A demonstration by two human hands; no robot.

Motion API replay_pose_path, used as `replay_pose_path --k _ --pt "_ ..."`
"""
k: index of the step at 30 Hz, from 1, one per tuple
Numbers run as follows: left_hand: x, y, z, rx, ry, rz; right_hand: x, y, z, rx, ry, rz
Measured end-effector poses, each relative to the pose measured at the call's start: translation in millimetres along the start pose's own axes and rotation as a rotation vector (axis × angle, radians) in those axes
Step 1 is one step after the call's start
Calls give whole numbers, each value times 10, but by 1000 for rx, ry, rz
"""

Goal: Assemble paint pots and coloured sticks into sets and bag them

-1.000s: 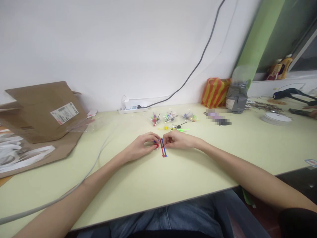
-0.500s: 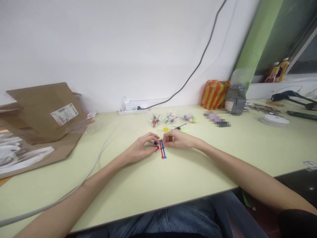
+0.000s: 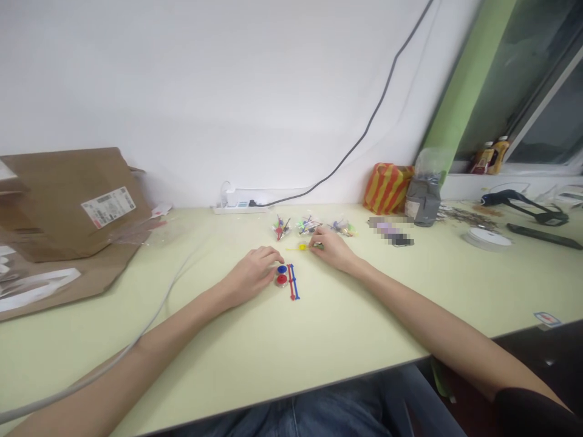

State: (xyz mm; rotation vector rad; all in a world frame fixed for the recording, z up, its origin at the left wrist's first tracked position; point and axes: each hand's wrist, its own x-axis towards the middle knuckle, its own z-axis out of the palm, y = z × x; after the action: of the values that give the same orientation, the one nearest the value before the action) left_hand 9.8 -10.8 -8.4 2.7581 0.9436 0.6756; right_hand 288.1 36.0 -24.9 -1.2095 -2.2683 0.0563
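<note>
My left hand (image 3: 251, 274) rests on the pale green table top (image 3: 364, 315), its curled fingertips just left of a blue round plastic piece (image 3: 282, 269) and a red round plastic piece (image 3: 282, 279). To their right lie a thin red plastic strip (image 3: 291, 282) and a thin blue plastic strip (image 3: 296, 282), side by side. My right hand (image 3: 333, 249) is farther forward, its fingers closed around the end of a yellow plastic strip (image 3: 301, 247). A bit of green plastic shows at those fingertips.
Several small clear bags of coloured parts (image 3: 308, 226) lie just beyond my right hand. A white power strip (image 3: 234, 208) stands at the wall. A cardboard mailer (image 3: 68, 206) and a grey cable (image 3: 157, 306) are on the left; a tape roll (image 3: 486, 238) is on the right.
My hands have parted. The red and blue round pieces now lie free on the table, and my right hand has moved forward to the yellow strip. The view has tilted slightly.
</note>
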Motion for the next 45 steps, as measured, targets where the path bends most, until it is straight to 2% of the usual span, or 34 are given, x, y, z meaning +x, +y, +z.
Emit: replay_pose_path --k 5,10,16,21,29,35,40,45 --pt "15 16 -21 58 85 -15 -5 -138 6 -7 192 -17" --pt "10 9 -7 80 137 -30 -72 -347 -67 96 377 -21" --pt "2 138 5 68 147 -29 -207 -768 -228 303 441 -53" --pt "2 219 -11 68 165 0 -264 -1057 -218 632 363 69" --pt "-19 212 -1 133 393 9 -254 -1049 -194 907 314 155" --pt "-28 252 -18 141 372 28 -231 -1058 -95 966 93 50" --pt "-31 321 -51 34 312 -107 -232 -1071 -40 918 83 27" --pt "-28 309 -44 -41 287 -99 -249 -1091 -68 927 61 -13"
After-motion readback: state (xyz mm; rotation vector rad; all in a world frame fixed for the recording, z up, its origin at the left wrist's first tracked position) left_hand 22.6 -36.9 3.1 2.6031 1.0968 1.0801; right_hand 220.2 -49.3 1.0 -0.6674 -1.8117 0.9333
